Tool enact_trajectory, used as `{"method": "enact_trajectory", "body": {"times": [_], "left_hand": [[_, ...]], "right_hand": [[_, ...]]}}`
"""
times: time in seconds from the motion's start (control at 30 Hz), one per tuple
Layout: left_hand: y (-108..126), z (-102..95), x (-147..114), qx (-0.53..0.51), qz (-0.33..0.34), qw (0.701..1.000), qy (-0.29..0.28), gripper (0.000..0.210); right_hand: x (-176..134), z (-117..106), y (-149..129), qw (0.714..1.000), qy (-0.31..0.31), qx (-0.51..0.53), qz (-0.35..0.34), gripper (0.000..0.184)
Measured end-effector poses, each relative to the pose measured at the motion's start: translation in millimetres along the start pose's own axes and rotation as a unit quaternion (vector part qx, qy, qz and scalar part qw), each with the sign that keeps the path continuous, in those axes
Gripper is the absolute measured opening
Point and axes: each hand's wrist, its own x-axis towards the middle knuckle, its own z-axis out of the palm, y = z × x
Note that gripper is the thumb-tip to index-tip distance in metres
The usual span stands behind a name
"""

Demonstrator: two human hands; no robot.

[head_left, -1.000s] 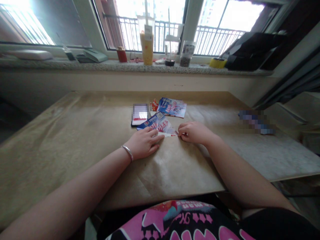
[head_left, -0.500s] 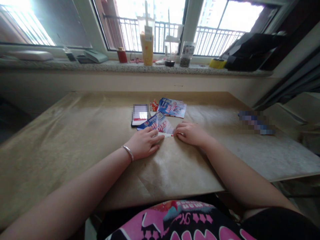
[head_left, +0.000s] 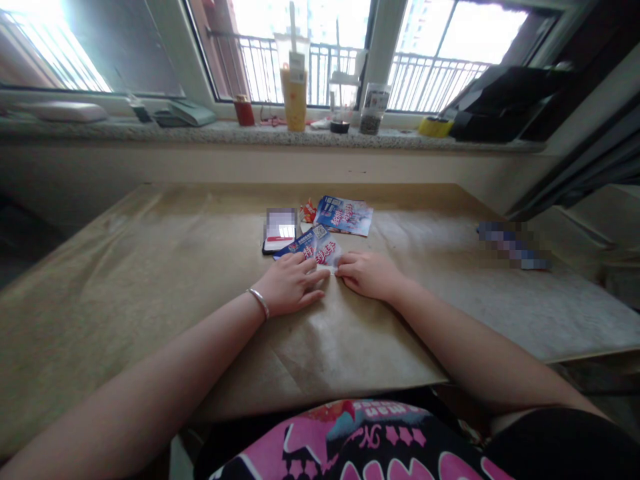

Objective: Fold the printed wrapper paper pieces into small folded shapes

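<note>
A blue and pink printed paper leaflet (head_left: 327, 247) lies on the table, folded so that its upper edges slant. My left hand (head_left: 287, 283), with a silver bangle at the wrist, rests on its lower left part, fingers stretched out. At the lower right edge, the bent fingers of my right hand (head_left: 369, 275) grip the paper, thumb and fingertips together. A white strip of the leaflet shows between the two hands; its right corner is hidden by my right hand. Just behind lie more printed leaflets (head_left: 346, 215) and a small red folded paper (head_left: 308, 211).
A phone (head_left: 273, 251) lies left of the leaflet, its screen blurred out. Far right on the table (head_left: 200, 320) is a blurred blue item (head_left: 513, 245). The windowsill (head_left: 225, 133) holds a tall yellow drink cup (head_left: 295, 100), a red-capped jar (head_left: 244, 112) and a black bag (head_left: 500, 107).
My right hand has slid left along the leaflet's lower edge, closer to my left hand. The leaflet's right corner, visible before, is now covered. My left hand has barely shifted.
</note>
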Motion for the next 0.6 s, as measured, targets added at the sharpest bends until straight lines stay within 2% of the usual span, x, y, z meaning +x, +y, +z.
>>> {"method": "enact_trajectory", "body": {"times": [0.2, 0.6], "left_hand": [[0.2, 2.0, 2.8, 0.008, 0.013, 1.0, 0.021, 0.048], [-2.2, 4.1, 0.9, -0.016, 0.002, 1.0, 0.007, 0.042]], "right_hand": [[1.6, -5.3, -6.0, 0.999, -0.024, -0.014, 0.022, 0.022], [0.8, -3.4, -4.0, 0.999, -0.027, -0.014, 0.02, 0.022]]}}
